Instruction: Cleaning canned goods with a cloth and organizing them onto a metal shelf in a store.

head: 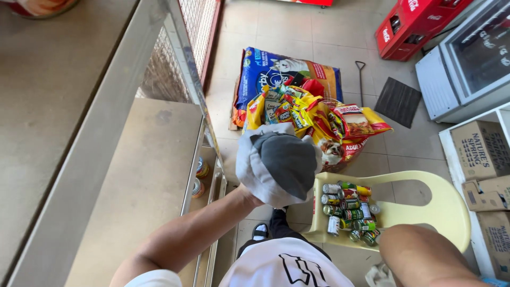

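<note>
Shelf [143, 175] is seen at left, its top bare. A yellow chair [425, 204] serves as a holding place; cans [348, 212] are crowded on its seat's left edge. Left hand [276, 165] is closed around a grey cloth [284, 159], raised above the floor. Right hand's state cannot be told.
</note>
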